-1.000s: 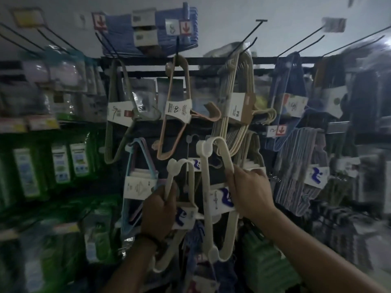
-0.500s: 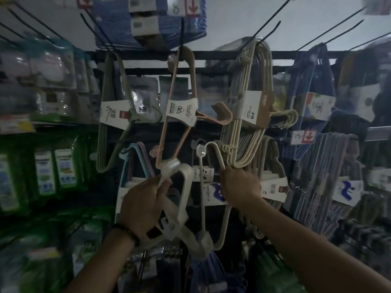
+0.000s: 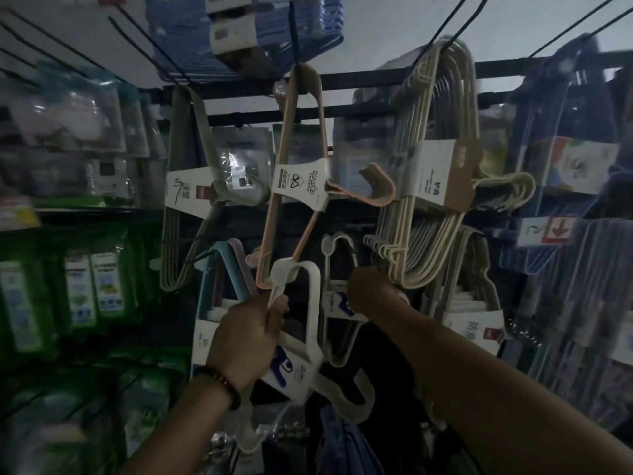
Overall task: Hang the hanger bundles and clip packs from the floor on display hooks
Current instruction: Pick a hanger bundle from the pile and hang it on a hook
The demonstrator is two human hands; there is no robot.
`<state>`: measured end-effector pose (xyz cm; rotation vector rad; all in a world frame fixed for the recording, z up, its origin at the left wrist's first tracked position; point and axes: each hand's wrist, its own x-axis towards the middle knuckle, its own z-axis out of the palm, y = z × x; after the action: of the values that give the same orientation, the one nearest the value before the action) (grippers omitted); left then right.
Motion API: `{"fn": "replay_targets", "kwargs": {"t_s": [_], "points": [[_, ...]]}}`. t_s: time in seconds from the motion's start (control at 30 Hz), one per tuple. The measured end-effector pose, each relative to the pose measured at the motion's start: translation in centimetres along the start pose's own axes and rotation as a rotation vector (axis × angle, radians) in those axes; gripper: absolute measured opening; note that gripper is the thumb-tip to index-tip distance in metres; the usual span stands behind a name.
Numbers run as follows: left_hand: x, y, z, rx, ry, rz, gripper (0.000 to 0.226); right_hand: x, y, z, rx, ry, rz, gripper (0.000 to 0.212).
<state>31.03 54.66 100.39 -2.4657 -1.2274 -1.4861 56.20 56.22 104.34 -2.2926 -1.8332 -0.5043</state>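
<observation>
My left hand (image 3: 248,332) grips a white hanger bundle (image 3: 301,337) with a blue-marked paper label, held up tilted in front of the display rack. My right hand (image 3: 371,293) reaches deeper into the rack and holds a second white hanger bundle (image 3: 337,269) near its top, where it hangs on a hook; its fingers are hidden behind the hand. Above them hang a pink hanger bundle (image 3: 298,180), a beige bundle (image 3: 435,173) and a grey-green bundle (image 3: 185,200), each on its own black hook.
Long black display hooks (image 3: 445,25) stick out toward me along the top. A blue bundle (image 3: 246,25) hangs overhead. Green packs (image 3: 92,289) fill the left shelves, and dark blue hanger bundles (image 3: 575,275) crowd the right. A pastel bundle (image 3: 222,269) hangs beside my left hand.
My left hand raised its white bundle up and to the right. My right hand pushed the other white bundle deeper into the rack, where it hangs. The view tilted upward.
</observation>
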Motion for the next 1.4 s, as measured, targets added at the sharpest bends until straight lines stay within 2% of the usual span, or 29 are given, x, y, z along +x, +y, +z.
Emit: {"fn": "replay_targets", "kwargs": {"t_s": [0.1,0.17,0.27,0.33,0.37,0.43,0.5,0.57,0.67,0.77,0.9,0.97,1.13,1.27,1.4], "points": [[0.6,0.2,0.7,-0.046,0.012,-0.010,0.047,-0.8,-0.3,-0.8,-0.104,-0.009,-0.129,0.029],[0.8,0.6,1.5,-0.083,0.034,-0.006,0.044,-2.2,0.1,-2.2,0.026,0.034,-0.125,0.031],[0.6,1.6,2.7,-0.145,0.093,0.029,0.038,-6.8,1.3,-5.3,0.240,0.242,-0.134,0.033],[0.5,2.2,3.8,-0.157,0.152,0.011,0.048,-11.0,1.5,-6.5,0.483,0.435,-0.148,0.040],[0.5,2.7,4.3,-0.171,0.181,-0.006,0.055,-13.2,1.0,-7.1,0.509,0.475,-0.187,0.040],[0.5,3.9,5.2,-0.196,0.225,-0.017,0.062,-16.2,-0.2,-6.6,0.350,0.489,-0.265,0.039],[0.5,5.3,5.9,-0.212,0.259,0.029,0.048,-17.0,-0.5,-4.6,0.161,0.538,-0.232,0.059],[0.4,6.2,6.4,-0.238,0.270,0.059,0.037,-16.7,-0.1,-2.7,0.087,0.620,-0.187,0.078],[0.4,7.0,6.8,-0.217,0.260,0.099,0.043,-16.4,1.4,-0.9,0.201,0.733,-0.215,0.072],[0.6,7.8,7.0,-0.235,0.239,0.156,0.037,-16.7,2.4,-0.6,0.318,0.806,-0.197,0.060],[1.5,7.8,7.8,-0.293,0.172,0.114,0.037,-15.5,2.9,-0.1,0.313,0.727,-0.156,0.059],[2.1,7.0,8.0,-0.253,0.108,0.056,0.043,-14.3,2.9,0.1,0.318,0.658,-0.148,0.057],[1.7,5.1,8.1,-0.117,0.001,0.009,0.041,-10.9,1.7,0.4,0.332,0.435,-0.051,0.060],[-0.7,4.1,8.8,-0.115,-0.054,0.080,0.068,-8.2,0.8,0.6,0.288,0.373,0.006,0.066],[-0.6,3.2,10.0,0.008,-0.226,0.157,0.084,-5.8,0.4,0.6,0.182,0.231,0.075,0.073]]}}
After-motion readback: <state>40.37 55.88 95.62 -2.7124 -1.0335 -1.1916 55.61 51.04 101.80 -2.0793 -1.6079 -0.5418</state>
